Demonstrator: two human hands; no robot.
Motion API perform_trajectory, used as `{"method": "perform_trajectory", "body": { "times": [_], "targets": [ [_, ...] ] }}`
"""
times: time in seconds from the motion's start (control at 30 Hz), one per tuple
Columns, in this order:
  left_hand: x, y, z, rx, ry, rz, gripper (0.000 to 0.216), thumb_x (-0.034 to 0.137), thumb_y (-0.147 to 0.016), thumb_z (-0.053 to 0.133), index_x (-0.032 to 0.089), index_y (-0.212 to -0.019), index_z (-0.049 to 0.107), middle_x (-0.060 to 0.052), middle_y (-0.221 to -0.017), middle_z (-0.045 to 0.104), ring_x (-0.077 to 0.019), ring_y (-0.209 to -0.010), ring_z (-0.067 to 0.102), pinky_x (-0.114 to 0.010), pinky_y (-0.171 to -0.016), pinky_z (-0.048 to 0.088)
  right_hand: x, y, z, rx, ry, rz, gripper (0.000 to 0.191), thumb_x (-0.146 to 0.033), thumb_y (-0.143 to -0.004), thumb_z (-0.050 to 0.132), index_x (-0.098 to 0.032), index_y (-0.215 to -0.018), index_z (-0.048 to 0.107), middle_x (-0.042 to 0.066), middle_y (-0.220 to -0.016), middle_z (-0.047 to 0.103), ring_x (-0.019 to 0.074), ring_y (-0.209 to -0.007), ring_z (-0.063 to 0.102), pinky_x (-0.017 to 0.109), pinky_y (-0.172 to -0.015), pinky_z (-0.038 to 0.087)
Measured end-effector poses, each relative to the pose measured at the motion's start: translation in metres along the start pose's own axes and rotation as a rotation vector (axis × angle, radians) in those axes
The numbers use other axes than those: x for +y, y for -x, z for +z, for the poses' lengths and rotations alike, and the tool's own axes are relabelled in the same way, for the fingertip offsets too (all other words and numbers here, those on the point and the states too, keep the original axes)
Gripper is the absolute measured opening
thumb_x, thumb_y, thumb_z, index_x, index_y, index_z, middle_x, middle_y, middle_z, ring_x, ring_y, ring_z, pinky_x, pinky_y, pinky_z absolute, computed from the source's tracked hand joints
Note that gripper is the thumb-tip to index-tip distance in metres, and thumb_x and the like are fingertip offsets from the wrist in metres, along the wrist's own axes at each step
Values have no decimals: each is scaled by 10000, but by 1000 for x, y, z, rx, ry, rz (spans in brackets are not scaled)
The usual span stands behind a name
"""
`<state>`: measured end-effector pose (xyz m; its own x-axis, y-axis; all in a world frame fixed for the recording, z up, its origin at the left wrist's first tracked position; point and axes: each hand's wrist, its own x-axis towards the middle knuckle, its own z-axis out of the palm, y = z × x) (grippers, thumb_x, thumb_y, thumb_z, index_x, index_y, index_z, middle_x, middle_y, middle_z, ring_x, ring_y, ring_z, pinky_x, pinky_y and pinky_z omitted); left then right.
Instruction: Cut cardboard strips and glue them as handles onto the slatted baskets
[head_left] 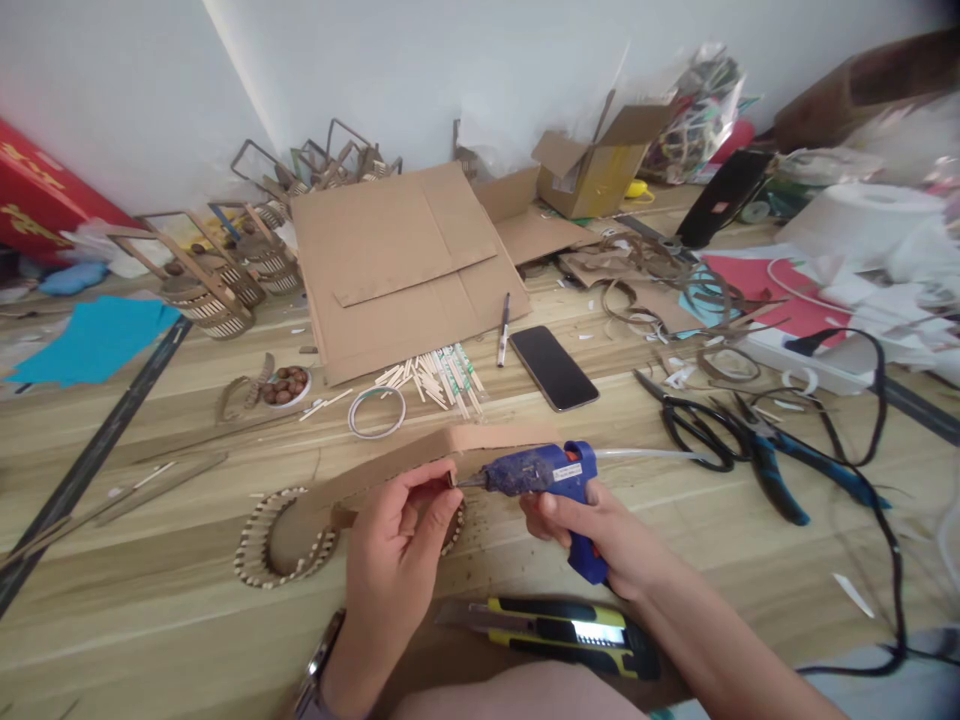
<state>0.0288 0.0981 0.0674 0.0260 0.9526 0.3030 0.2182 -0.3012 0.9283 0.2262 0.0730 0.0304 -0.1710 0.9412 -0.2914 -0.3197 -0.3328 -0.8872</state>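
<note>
My right hand (pixel 600 530) is wrapped round the handle of a blue glue gun (pixel 540 472), its nozzle pointing left. Between thumb and fingertips my left hand (pixel 401 530) pinches a small brown cardboard piece (pixel 451 479), right at the nozzle tip. Behind and below the left hand lies a cardboard form (pixel 367 475) with a long raised strip. A round cardboard part (pixel 289 535) edged with short pale sticks sits at its left end; another stick-edged part is mostly hidden by the hand. A yellow and black utility knife (pixel 555 632) lies near my body.
Scissors (pixel 694 425), blue-handled pliers (pixel 780 460) and a black cable lie at right. A phone (pixel 553 367), pen (pixel 504 330), tape ring (pixel 376 412), loose sticks (pixel 427 380) and a bowl of brown balls (pixel 286 386) are ahead. Cardboard sheets (pixel 405 270) and small handled baskets (pixel 206 300) stand behind.
</note>
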Motion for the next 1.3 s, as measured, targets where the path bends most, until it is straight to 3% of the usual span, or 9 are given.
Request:
{"method": "perform_trajectory", "body": {
  "times": [0.3, 0.4, 0.5, 0.6, 0.7, 0.83, 1.0, 1.1, 1.3],
  "targets": [
    [-1, -1, 1, 24, 9, -27, 101, 217, -807, 689, 187, -902, 706, -33, -881, 765, -153, -801, 736, -198, -729, 604, -10, 8, -7, 131, 244, 7, 490, -635, -638, 780, -194, -542, 589, -1, -546, 511, 118, -540, 404, 279, -523, 322],
    [-1, -1, 1, 34, 20, -35, 106, 217, -800, 694, 186, -901, 705, -30, -875, 764, -145, -791, 734, -189, -724, 602, -11, 12, -16, 127, 172, 3, 397, -561, -705, 772, -178, -640, 693, 34, -654, 590, 129, -605, 471, 271, -562, 405],
    [-2, 0, 2, 31, 37, -34, 105, 220, -799, 697, 190, -899, 703, -21, -871, 763, -133, -796, 733, -171, -731, 596, -11, 18, -28, -33, -85, 69, 268, -398, -710, 806, -181, -854, 743, 70, -875, 651, 168, -754, 580, 314, -661, 517],
    [-2, 0, 2, 32, 36, -28, 107, 226, -800, 702, 195, -902, 700, -13, -876, 763, -122, -805, 733, -155, -742, 588, -10, 24, -39, -232, -237, 160, 334, -220, -677, 812, -209, -1001, 730, 100, -1083, 633, 244, -969, 609, 405, -707, 575],
    [-3, 1, 1, 30, 26, -31, 109, 237, -808, 699, 194, -909, 695, -15, -888, 761, -122, -812, 732, -159, -751, 588, -6, 26, -46, -317, -293, 158, 373, -151, -670, 796, -221, -1030, 724, 100, -1234, 579, 221, -992, 607, 349, -665, 577],
    [-4, 1, 1, 31, 13, -38, 131, 269, -820, 693, 189, -924, 690, -31, -901, 758, -144, -819, 733, -206, -769, 600, -3, 27, -49, -198, -338, 68, 474, -130, -607, 804, -225, -1065, 723, 83, -1220, 622, 156, -919, 627, 249, -691, 521],
    [-4, 1, 2, 33, -1, -37, 169, 322, -819, 693, 183, -915, 685, -47, -895, 753, -173, -805, 733, -262, -759, 613, -6, 32, -46, -96, -268, 38, 653, -27, -540, 712, -279, -1141, 684, 55, -1234, 651, 182, -1026, 631, 310, -881, 485],
    [-3, 0, 2, 31, -9, -36, 175, 333, -816, 691, 185, -911, 684, -46, -882, 752, -172, -783, 730, -268, -747, 613, -6, 33, -43, -63, -227, 23, 613, -37, -571, 662, -278, -1134, 678, 48, -1221, 660, 189, -1046, 625, 325, -893, 474],
    [-3, 1, 3, 29, 9, -46, 165, 314, -814, 689, 177, -906, 684, -50, -877, 749, -167, -789, 727, -256, -741, 611, -4, 26, -37, 2, -189, -35, 413, -94, -612, 648, -226, -998, 713, 75, -1191, 672, 190, -960, 627, 289, -720, 471]
  ]
}}
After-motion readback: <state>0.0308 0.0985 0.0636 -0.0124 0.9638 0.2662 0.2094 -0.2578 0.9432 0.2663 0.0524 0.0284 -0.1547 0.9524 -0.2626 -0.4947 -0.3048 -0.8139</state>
